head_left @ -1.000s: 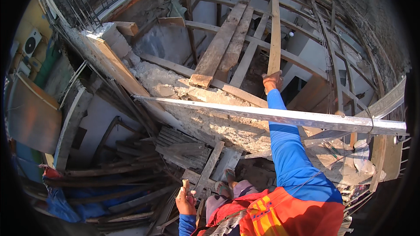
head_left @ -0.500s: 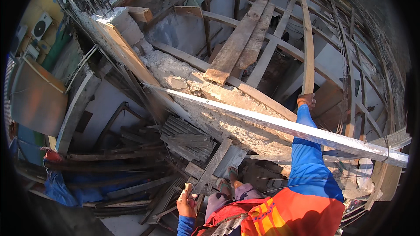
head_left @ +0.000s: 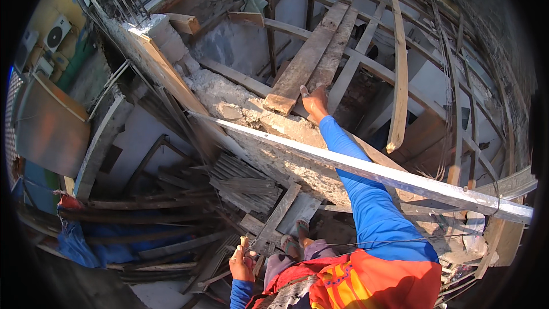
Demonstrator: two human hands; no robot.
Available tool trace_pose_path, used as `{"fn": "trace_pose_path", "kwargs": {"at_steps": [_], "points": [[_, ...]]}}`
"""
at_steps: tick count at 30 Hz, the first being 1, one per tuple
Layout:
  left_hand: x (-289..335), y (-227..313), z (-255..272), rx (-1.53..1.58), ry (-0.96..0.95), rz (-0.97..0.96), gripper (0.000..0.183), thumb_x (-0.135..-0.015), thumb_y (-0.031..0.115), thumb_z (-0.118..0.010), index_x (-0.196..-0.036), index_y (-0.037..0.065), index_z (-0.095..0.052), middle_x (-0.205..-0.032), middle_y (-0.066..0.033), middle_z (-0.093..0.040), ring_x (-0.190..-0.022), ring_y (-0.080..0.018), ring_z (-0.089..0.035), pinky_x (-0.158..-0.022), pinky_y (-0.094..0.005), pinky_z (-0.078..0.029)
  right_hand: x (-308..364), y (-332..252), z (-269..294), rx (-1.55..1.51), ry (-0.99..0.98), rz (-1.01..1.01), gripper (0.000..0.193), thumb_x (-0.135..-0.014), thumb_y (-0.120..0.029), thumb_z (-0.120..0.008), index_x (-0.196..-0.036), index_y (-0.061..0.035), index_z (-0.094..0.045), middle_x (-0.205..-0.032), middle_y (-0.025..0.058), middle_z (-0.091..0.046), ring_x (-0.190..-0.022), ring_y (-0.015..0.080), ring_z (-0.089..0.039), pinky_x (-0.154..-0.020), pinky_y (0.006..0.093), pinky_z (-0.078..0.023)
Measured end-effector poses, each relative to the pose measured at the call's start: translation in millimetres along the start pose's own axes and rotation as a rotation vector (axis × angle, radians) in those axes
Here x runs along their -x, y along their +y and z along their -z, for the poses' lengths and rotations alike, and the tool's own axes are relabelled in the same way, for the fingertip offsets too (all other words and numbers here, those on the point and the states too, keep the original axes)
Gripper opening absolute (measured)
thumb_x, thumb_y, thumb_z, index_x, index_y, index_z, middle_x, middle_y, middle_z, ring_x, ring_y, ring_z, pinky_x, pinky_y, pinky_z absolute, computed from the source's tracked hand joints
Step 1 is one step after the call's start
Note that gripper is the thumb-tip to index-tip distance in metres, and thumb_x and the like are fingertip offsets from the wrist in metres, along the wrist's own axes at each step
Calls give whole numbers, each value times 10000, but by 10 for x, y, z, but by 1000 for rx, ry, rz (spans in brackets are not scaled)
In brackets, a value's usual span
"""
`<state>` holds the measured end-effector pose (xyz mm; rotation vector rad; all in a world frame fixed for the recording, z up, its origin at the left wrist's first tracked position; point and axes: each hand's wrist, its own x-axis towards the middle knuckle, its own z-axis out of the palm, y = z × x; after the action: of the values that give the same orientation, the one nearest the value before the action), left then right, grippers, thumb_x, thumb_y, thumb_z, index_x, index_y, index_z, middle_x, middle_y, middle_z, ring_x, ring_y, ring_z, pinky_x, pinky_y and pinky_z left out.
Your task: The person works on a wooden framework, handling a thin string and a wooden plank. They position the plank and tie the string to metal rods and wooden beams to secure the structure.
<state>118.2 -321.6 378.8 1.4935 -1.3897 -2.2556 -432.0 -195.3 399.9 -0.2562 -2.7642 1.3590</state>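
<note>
My right hand [head_left: 315, 104] reaches over the broken wall, at the near end of a narrow weathered plank [head_left: 337, 48]. Its thumb and fingers are around that end; the underside of the grip is hidden. Close on its left lies a wider weathered plank [head_left: 309, 64]. Farther right a long pale wooden batten [head_left: 400, 74] rests with its near end free of my hand. Low at my left side, my left hand [head_left: 241, 264] is closed around a short wooden handle [head_left: 245, 242]; the rest of that item is hidden.
A pale metal bar [head_left: 354, 163] crosses in front of me, over my right arm. The rough broken wall [head_left: 251, 109] runs beneath it. Beyond are roof beams [head_left: 372, 57] above a deep room. Loose boards [head_left: 243, 180] lie below, near my feet [head_left: 291, 246].
My right hand has let go of the long batten and moved left to the end of the narrow plank. My left hand stays closed on the wooden handle.
</note>
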Motion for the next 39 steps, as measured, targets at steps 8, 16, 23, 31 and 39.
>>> {"fn": "trace_pose_path", "kwargs": {"at_steps": [8,16,23,31,39], "points": [[110,-199,60,59,56,27,454,-1008,438,-557,-1246,70,-676,-745,-40,-673,-444,-52,-414,-436,-224,-344,66,-289,-309,-43,-201,-114,955,-878,-553,-699,-1488,77,-320,-1441,317,-473,-1301,426,-519,-1058,472,-439],[212,-203,72,57,18,-20,443,-1011,433,-549,-1228,70,-682,-731,-27,-653,-431,-40,-345,-439,-227,-337,-48,41,-428,-131,-37,-155,905,-896,-579,-656,-1504,12,-343,-1506,257,-434,-1334,415,-471,-1047,445,-413],[274,-252,264,55,32,24,510,-979,498,-578,-1243,71,-664,-749,-7,-628,-540,-66,-469,-494,-239,-407,10,303,158,-316,-33,-161,809,-936,-453,-668,-1517,7,-344,-1508,249,-439,-1369,345,-457,-1072,367,-391],[206,-286,387,37,7,32,550,-977,507,-572,-1243,31,-650,-642,-7,-555,-466,-84,-397,-462,-260,-364,137,934,1022,-287,135,-228,644,-988,-311,-603,-1480,42,-383,-1491,254,-456,-1374,352,-463,-1123,390,-383],[156,-216,428,12,-49,4,503,-996,470,-557,-1246,46,-659,-727,-32,-642,-458,-72,-392,-459,-250,-367,68,1501,1749,21,266,-270,604,-997,-329,-565,-1441,57,-423,-1451,261,-489,-1362,373,-469,-1118,418,-389]]}}
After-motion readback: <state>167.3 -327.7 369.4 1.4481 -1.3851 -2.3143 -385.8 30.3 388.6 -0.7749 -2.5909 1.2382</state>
